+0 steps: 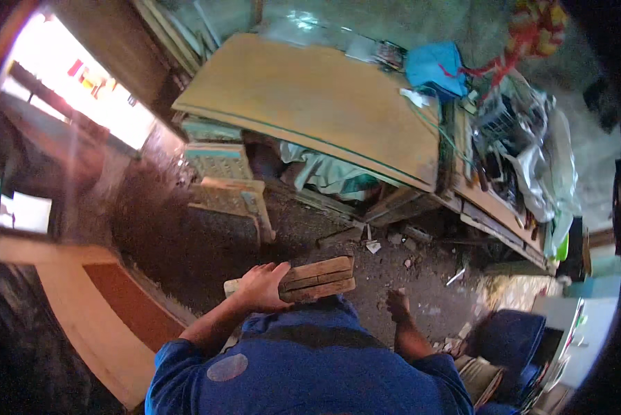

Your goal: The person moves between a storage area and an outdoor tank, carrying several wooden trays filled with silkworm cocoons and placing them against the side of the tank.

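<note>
My left hand grips a short bundle of wooden strips in front of my blue shirt. The strips lie side by side, roughly level, with dark gaps between them; their left end is partly covered by my fingers. My right hand hangs lower at my right side, away from the wood, above the dirt floor. It is dim and blurred, so how its fingers are set cannot be made out, and no object shows in it.
Ahead stands a table with a tan top, cloth stuffed beneath. A small wooden chair is left of it. A blue bag and plastic bags sit to the right. Debris litters the floor; a dark blue seat stands lower right.
</note>
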`<state>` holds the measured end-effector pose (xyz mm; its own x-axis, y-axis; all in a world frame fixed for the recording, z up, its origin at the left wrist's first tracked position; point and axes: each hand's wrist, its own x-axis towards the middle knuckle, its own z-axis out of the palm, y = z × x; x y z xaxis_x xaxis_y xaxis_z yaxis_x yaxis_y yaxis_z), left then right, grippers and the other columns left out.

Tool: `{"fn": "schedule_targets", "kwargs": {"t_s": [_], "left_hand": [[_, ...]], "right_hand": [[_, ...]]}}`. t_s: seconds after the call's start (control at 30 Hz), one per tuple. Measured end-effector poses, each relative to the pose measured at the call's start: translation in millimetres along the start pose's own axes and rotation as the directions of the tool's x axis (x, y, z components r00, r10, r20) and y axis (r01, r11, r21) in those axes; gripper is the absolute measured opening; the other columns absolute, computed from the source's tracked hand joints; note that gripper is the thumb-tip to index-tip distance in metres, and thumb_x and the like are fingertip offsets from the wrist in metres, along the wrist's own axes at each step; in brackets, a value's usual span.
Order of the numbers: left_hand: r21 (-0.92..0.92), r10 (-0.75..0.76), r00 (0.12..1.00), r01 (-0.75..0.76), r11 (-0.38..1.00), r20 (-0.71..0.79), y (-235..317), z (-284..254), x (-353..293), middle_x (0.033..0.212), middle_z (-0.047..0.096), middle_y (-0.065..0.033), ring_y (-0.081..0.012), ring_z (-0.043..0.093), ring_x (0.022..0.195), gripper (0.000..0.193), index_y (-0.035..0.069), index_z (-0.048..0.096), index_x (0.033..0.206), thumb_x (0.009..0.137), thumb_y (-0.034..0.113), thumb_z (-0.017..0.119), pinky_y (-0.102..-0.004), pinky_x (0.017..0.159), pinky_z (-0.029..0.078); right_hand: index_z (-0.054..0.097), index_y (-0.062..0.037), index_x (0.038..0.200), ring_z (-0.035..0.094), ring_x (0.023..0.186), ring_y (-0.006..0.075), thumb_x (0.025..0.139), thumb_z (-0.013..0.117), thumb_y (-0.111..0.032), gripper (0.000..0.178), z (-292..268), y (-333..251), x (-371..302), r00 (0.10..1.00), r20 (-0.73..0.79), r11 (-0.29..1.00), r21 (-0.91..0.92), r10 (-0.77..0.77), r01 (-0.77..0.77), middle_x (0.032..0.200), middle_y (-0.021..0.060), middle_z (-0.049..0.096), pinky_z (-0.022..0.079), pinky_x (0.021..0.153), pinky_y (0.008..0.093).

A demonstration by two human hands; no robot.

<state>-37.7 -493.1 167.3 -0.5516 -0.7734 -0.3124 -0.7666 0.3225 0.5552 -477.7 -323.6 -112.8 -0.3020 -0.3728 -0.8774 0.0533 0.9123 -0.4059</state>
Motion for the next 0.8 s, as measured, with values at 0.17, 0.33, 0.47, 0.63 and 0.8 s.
{"fn": "schedule_targets", "kwargs": {"t_s": [0.17,0.33,0.47,0.63,0.8], "left_hand": [[-0.106,-0.246,0.964,0.235,0.966,-0.103,-39,-13,-88,0.090,0.060,-0.0166,-0.0361,0.062,0.086,0.065,0.008,0.052,0.106,0.061,0.046,0.077,-0.0451,0.076,0.050],[-0.133,-0.376,0.899,0.354,0.926,-0.224,-81,-20,-177,0.089,0.060,-0.0157,-0.0368,0.062,0.083,0.069,0.009,0.051,0.110,0.055,0.037,0.080,-0.0445,0.073,0.051],[-0.121,-0.488,0.817,0.475,0.872,-0.307,-106,-8,-231,0.090,0.060,-0.0159,-0.0367,0.062,0.085,0.071,0.009,0.050,0.112,0.054,0.035,0.081,-0.0439,0.075,0.051],[-0.236,-0.690,0.598,0.661,0.712,-0.408,-117,5,-275,0.090,0.059,-0.0161,-0.0354,0.062,0.083,0.070,0.009,0.050,0.111,0.054,0.034,0.081,-0.0444,0.073,0.050],[-0.382,-0.815,0.330,0.757,0.530,-0.476,-107,22,-301,0.093,0.061,-0.0154,-0.0332,0.062,0.088,0.076,0.007,0.050,0.114,0.048,0.023,0.086,-0.0423,0.076,0.050]], "right_hand": [[0.061,-0.0112,0.108,0.057,0.071,0.0139,0.087,0.064,-0.033,0.030,58,-47,-12,0.980,0.110,0.968,-0.171,-0.167,0.184,0.083,0.0018,0.060,0.045,0.057,0.0326],[0.063,-0.0089,0.103,0.053,0.061,0.0092,0.087,0.064,-0.034,0.030,174,-105,-43,0.970,0.115,0.942,-0.238,-0.215,0.237,0.073,0.0008,0.058,0.039,0.045,0.0276],[0.063,-0.0044,0.106,0.062,0.074,0.0186,0.083,0.067,-0.036,0.039,250,-130,-31,0.808,0.345,0.568,-0.580,-0.478,0.584,0.085,0.0087,0.065,0.047,0.061,0.0337],[0.060,-0.0025,0.116,0.062,0.102,0.0295,0.082,0.066,-0.035,0.047,355,-201,-99,0.718,0.524,0.291,-0.676,-0.458,0.678,0.109,0.0159,0.065,0.047,0.086,0.0379],[0.054,-0.0018,0.123,0.057,0.110,0.0342,0.087,0.064,-0.031,0.048,440,-231,-105,0.698,0.629,0.109,-0.711,-0.341,0.694,0.117,0.0193,0.060,0.046,0.090,0.0418]]}}
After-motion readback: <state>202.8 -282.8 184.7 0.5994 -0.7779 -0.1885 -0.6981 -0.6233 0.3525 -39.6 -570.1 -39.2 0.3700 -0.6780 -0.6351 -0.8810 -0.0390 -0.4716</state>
